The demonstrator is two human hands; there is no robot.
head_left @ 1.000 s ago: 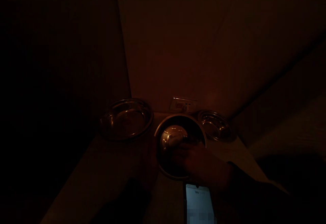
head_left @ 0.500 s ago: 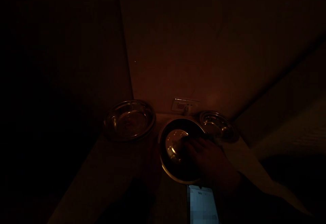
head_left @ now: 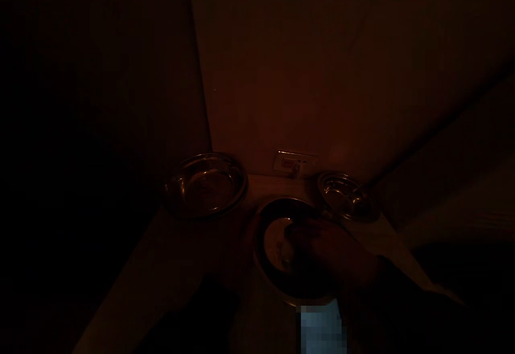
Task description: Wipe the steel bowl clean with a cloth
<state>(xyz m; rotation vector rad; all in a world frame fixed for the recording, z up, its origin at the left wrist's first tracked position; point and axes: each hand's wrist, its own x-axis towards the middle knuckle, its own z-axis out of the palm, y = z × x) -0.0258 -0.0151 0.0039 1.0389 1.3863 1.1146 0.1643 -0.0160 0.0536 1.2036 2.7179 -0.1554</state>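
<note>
The scene is very dark. A round bowl (head_left: 277, 209) with a dark inner wall and a paler, shiny middle stands on the tabletop in front of me. My right hand (head_left: 322, 241) reaches over its right side, knuckles up and fingers bent down toward the middle. Whatever those fingers hold, if anything, is hidden. To the left of the bowl, my left hand (head_left: 238, 249) is a faint shape close to the rim. Its fingers are lost in shadow, and I cannot tell whether it touches the bowl.
A wide metal dish (head_left: 209, 204) sits at the back left, and a compartmented metal plate (head_left: 346, 196) at the back right. Behind is a wall socket (head_left: 295, 162) with a plug. A lit phone (head_left: 322, 330) lies at the table's (head_left: 129, 284) front.
The bowl appears lower in view and slightly to the right, nearer the phone. My right fingers have shifted downward within it. The shine on its middle has dimmed.
</note>
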